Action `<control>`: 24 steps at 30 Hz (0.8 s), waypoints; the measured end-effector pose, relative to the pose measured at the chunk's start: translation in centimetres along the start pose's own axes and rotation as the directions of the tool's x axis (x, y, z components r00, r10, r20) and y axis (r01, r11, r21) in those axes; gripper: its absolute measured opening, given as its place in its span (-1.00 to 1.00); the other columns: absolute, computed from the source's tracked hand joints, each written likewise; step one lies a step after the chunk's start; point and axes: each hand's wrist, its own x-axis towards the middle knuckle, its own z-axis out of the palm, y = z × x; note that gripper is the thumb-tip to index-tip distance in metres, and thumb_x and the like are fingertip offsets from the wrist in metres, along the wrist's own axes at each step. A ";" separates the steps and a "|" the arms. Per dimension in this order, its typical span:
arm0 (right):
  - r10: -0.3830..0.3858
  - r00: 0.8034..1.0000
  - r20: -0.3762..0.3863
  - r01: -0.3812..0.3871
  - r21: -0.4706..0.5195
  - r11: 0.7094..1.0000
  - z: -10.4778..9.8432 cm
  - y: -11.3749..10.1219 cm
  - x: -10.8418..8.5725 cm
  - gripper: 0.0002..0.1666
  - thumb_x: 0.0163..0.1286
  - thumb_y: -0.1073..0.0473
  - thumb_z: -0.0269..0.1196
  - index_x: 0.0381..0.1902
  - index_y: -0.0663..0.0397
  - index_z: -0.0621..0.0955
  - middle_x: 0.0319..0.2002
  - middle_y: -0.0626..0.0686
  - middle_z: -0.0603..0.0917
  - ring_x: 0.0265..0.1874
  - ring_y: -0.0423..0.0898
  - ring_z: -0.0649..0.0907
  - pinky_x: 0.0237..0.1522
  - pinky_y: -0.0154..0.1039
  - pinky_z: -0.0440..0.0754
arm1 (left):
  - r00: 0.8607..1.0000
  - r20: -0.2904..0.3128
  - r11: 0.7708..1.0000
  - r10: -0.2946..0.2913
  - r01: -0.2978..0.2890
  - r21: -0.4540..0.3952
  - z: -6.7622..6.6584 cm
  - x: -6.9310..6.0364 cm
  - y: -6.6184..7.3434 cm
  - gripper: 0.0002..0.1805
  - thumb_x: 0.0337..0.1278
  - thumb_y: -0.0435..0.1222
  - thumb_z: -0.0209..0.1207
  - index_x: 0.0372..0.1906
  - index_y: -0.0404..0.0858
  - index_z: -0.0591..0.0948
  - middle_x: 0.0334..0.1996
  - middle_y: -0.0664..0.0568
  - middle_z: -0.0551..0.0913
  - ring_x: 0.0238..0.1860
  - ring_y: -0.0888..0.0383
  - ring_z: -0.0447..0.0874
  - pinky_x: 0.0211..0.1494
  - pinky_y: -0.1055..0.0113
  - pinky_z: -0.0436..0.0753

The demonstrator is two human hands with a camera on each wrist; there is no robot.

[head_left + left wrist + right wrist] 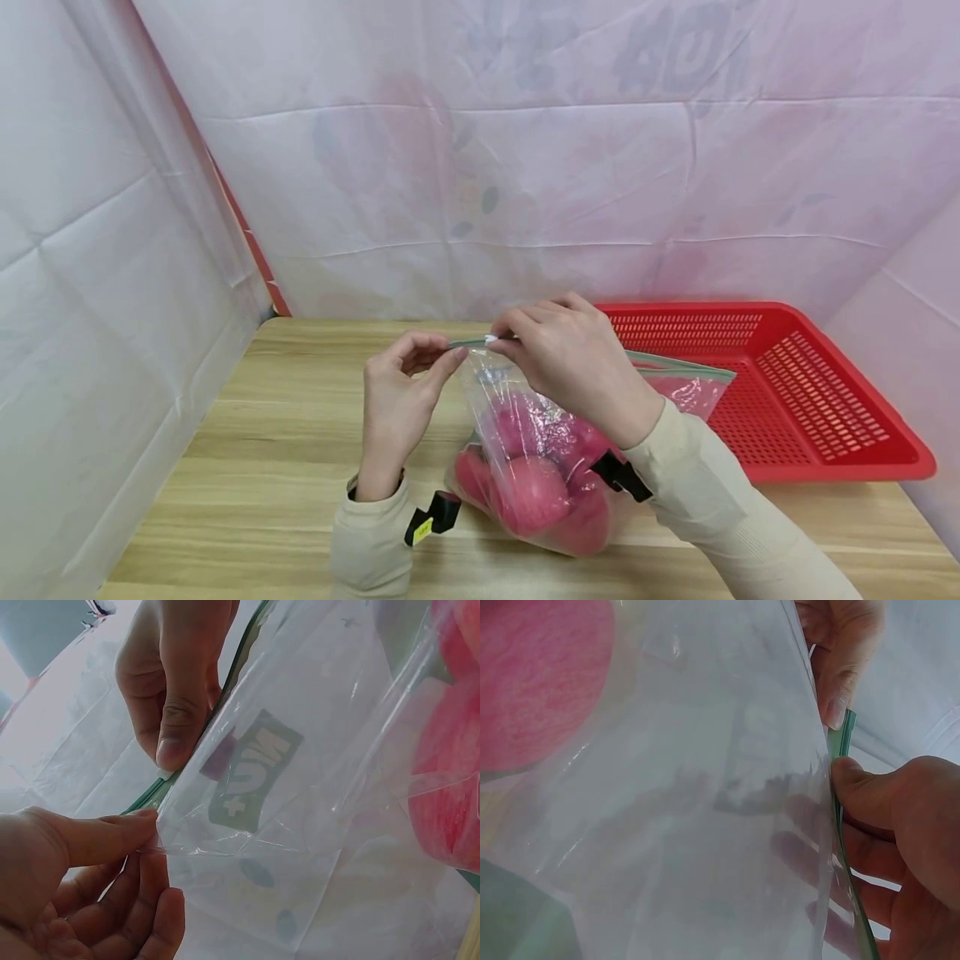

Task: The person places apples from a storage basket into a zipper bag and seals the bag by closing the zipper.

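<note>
A clear zip bag (pixel 480 392) stands on the wooden table, holding several pink-red round fruits (pixel 534 496) that look like apples. A green zip strip (pixel 686 367) runs along its upper edge. My left hand (pixel 397 396) pinches the bag's left top corner between thumb and forefinger, other fingers loosely bent. Close beside it, my right hand (pixel 573 362) pinches the white slider (pixel 491 339) on the strip between thumb and forefinger. In the left wrist view, a dark printed label (pixel 255 771) shows on the bag. My right hand and forearm cover part of the strip and the bag's middle.
Behind the bag to the right is a red plastic basket (pixel 911 458) with slotted walls, partly overlapped by the bag's right corner. The wooden table (pixel 285 467) extends to the left. Pale printed cloth (pixel 555 183) hangs behind and at both sides.
</note>
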 end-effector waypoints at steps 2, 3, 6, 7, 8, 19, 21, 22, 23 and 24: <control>0.002 1.000 0.002 -0.002 0.000 1.000 0.0 0.0 0.0 -0.81 0.30 0.02 0.46 -0.30 -0.02 0.71 -0.40 -0.09 0.78 -0.37 -0.11 0.76 -0.16 -0.09 0.64 | 1.000 -0.003 1.000 -0.003 0.003 0.001 0.0 0.0 0.0 -0.84 0.07 -0.39 0.48 -0.26 -0.33 0.73 -0.33 -0.09 0.77 -0.32 0.19 0.74 -0.14 0.42 0.72; 0.003 1.000 0.003 -0.003 -0.002 1.000 -0.1 0.1 0.0 -0.81 0.31 0.02 0.46 -0.30 -0.02 0.71 -0.40 -0.09 0.78 -0.37 -0.11 0.76 -0.16 -0.09 0.64 | 1.000 -0.005 1.000 -0.004 0.004 0.001 -0.1 0.0 0.1 -0.84 0.07 -0.39 0.48 -0.26 -0.33 0.73 -0.33 -0.09 0.77 -0.31 0.19 0.74 -0.14 0.42 0.73; 0.005 1.000 0.007 -0.005 -0.006 1.000 -0.1 0.1 -0.1 -0.81 0.31 0.02 0.46 -0.30 -0.02 0.72 -0.40 -0.08 0.79 -0.36 -0.10 0.76 -0.16 -0.09 0.63 | 1.000 -0.012 1.000 -0.008 0.008 0.009 -0.1 0.1 0.0 -0.84 0.06 -0.39 0.48 -0.26 -0.33 0.73 -0.33 -0.09 0.77 -0.31 0.20 0.74 -0.14 0.43 0.72; 0.006 1.000 0.007 -0.005 -0.009 1.000 -0.1 0.2 -0.1 -0.82 0.31 0.02 0.46 -0.30 -0.02 0.72 -0.39 -0.08 0.79 -0.35 -0.10 0.76 -0.15 -0.09 0.64 | 1.000 -0.014 1.000 -0.009 0.009 0.010 -0.1 0.1 0.0 -0.84 0.06 -0.39 0.48 -0.27 -0.33 0.73 -0.33 -0.09 0.77 -0.31 0.20 0.74 -0.14 0.43 0.72; 0.006 1.000 0.006 -0.006 -0.011 1.000 -0.1 0.2 -0.2 -0.82 0.31 0.03 0.46 -0.29 -0.02 0.72 -0.39 -0.08 0.79 -0.35 -0.09 0.76 -0.15 -0.09 0.63 | 1.000 -0.015 1.000 -0.009 0.009 0.011 -0.2 0.1 0.0 -0.84 0.06 -0.39 0.48 -0.27 -0.33 0.73 -0.33 -0.09 0.77 -0.32 0.20 0.74 -0.14 0.43 0.72; 0.008 1.000 -0.004 -0.008 -0.019 1.000 -0.2 0.5 -0.3 -0.83 0.26 0.06 0.49 -0.30 -0.03 0.72 -0.39 -0.08 0.79 -0.35 -0.08 0.77 -0.13 -0.07 0.65 | 0.999 -0.041 1.000 -0.003 0.003 0.000 -0.5 0.1 0.1 -0.84 0.05 -0.40 0.49 -0.29 -0.35 0.73 -0.34 -0.11 0.78 -0.35 0.24 0.72 -0.17 0.45 0.72; 0.009 1.000 -0.009 -0.009 -0.024 1.000 -0.2 0.5 -0.3 -0.83 0.26 0.06 0.49 -0.30 -0.03 0.72 -0.39 -0.08 0.79 -0.35 -0.09 0.77 -0.14 -0.07 0.65 | 0.999 -0.045 1.000 -0.001 0.001 0.001 -0.6 0.2 0.1 -0.83 0.04 -0.40 0.49 -0.29 -0.36 0.73 -0.34 -0.11 0.78 -0.36 0.24 0.72 -0.17 0.45 0.72; 0.010 1.000 -0.011 -0.010 -0.026 1.000 -0.2 0.6 -0.3 -0.83 0.26 0.06 0.49 -0.31 -0.03 0.72 -0.39 -0.08 0.79 -0.35 -0.09 0.77 -0.14 -0.07 0.65 | 0.999 -0.047 1.000 -0.001 0.001 0.002 -0.6 0.2 0.1 -0.83 0.04 -0.40 0.49 -0.29 -0.36 0.73 -0.34 -0.11 0.78 -0.35 0.24 0.72 -0.17 0.45 0.72; 0.011 1.000 -0.013 -0.011 -0.027 1.000 -0.2 0.6 -0.3 -0.83 0.26 0.06 0.49 -0.31 -0.03 0.72 -0.39 -0.08 0.79 -0.35 -0.09 0.77 -0.14 -0.08 0.65 | 0.999 -0.047 1.000 -0.001 0.001 0.003 -0.7 0.2 0.1 -0.83 0.04 -0.40 0.49 -0.29 -0.36 0.73 -0.34 -0.11 0.78 -0.35 0.24 0.72 -0.17 0.45 0.72; 0.013 1.000 -0.014 -0.013 -0.027 1.000 -0.2 0.6 -0.4 -0.83 0.26 0.06 0.49 -0.31 -0.03 0.72 -0.40 -0.08 0.79 -0.35 -0.09 0.77 -0.14 -0.08 0.65 | 0.999 -0.049 1.000 -0.002 0.002 0.004 -0.7 0.2 0.1 -0.83 0.04 -0.40 0.49 -0.29 -0.36 0.73 -0.34 -0.11 0.78 -0.35 0.24 0.72 -0.17 0.46 0.72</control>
